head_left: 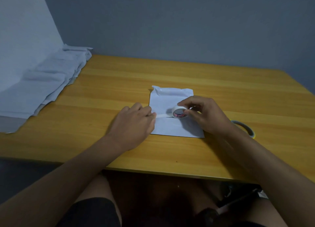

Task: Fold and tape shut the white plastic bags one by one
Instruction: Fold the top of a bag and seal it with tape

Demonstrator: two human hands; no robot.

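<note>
Wooden surface [187, 69] carries a folded bag [170, 98]; right hand [202, 114] fingers pinch a tape roll [179, 112], left hand [136, 121] fingers hold its strip [162, 115].

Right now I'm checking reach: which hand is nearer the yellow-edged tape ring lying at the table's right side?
Right. The right hand holds the small tape roll just left of the ring; the left hand is farther left, beyond the bag.
</note>
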